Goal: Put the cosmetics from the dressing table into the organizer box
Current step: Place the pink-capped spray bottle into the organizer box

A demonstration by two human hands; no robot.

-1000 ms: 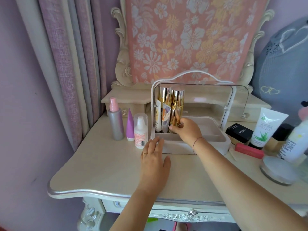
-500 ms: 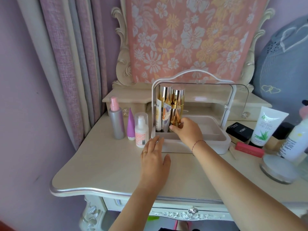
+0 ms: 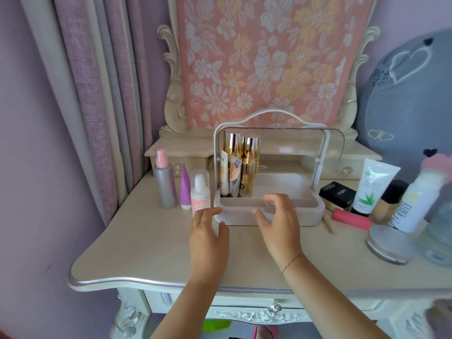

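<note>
The white organizer box (image 3: 310, 215) stands mid-table with its clear lid raised. In its left corner stand gold bottles (image 3: 248, 165) and two tubes (image 3: 228, 176). My right hand (image 3: 278, 226) hovers open just in front of the box, holding nothing. My left hand (image 3: 208, 234) is open over the table beside the box's left front corner. To the left of the box stand a grey spray bottle (image 3: 165, 183), a purple tube (image 3: 185, 189) and a small white pump bottle (image 3: 199, 192). On the right lie a black box (image 3: 337, 193), an aloe tube (image 3: 373, 187) and a pink stick (image 3: 352, 218).
A white bottle (image 3: 418, 204), a round silver-lidded jar (image 3: 389, 243) and a clear jar (image 3: 437, 231) crowd the right edge. Small drawers and a flower-cloth-covered mirror (image 3: 269, 57) stand behind the box. Curtains hang at the left. The cream tabletop (image 3: 137, 245) spreads bare in front.
My right hand has let go of the gold bottle in the box and drawn back toward me, fingers spread. My left hand has lifted slightly off the table.
</note>
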